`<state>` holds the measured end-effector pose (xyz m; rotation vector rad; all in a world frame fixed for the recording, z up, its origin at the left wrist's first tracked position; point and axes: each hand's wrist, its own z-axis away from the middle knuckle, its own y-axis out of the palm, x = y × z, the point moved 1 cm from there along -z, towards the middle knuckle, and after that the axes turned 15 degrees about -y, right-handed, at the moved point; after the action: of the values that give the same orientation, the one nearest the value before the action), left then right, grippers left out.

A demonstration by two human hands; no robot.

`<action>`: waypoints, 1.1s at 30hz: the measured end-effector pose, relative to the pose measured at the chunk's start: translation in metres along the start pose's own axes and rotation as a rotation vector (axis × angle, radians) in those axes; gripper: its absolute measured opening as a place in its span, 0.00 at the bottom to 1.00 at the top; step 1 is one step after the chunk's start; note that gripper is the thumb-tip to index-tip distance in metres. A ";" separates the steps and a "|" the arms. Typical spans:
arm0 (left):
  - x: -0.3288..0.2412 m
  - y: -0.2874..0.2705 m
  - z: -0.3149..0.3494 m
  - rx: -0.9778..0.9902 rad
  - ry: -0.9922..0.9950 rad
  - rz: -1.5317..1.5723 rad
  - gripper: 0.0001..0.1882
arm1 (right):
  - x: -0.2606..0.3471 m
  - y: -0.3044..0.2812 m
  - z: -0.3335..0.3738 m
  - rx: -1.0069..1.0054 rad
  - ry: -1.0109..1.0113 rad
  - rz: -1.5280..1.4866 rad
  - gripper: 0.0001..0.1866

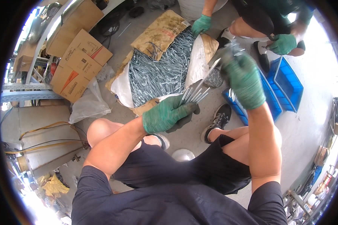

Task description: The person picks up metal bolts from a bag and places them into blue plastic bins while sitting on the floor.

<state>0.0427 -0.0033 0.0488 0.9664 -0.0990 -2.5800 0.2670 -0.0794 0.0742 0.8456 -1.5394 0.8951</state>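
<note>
A seated worker in green gloves holds a bundle of thin metal rods (194, 96) above the workshop floor, the left hand (165, 116) wrapped firmly around it, with the rod ends fanning out beyond the fingers. The right hand (246, 80), raised over the near blue bin (272, 99), is caught in motion; silvery pieces show at its fingertips, but blur makes it impossible to tell how it grips them. Straight ahead, a torn-topped carton (162, 32) brims with loose rods (157, 75) lying at all angles, many times what the left hand holds. By that measure, the gathering appears to have far to go: one handful is drawn together and roughly lined up, while the heap in the carton lies unsorted. How much has reached the bins cannot be judged, as the right arm hides part of the near one and little shows inside the far blue bin (287, 86) beside it. Opposite, a co-worker rests one gloved hand (201, 25) at the carton's edge, the other (283, 44) near the bins.
</note>
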 end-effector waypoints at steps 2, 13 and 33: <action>0.002 0.004 -0.003 0.016 -0.035 0.068 0.21 | -0.002 -0.020 -0.011 -0.248 -0.126 0.007 0.15; 0.030 0.021 -0.032 0.422 -0.107 0.663 0.26 | 0.012 0.051 0.018 -0.009 -0.230 -0.034 0.16; 0.033 -0.024 -0.032 0.252 0.345 0.080 0.18 | -0.022 0.048 0.026 0.299 0.096 -0.326 0.17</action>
<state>0.0329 0.0088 -0.0008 1.4530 -0.3670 -2.3266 0.2163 -0.0791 0.0448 1.2106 -1.1562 0.9202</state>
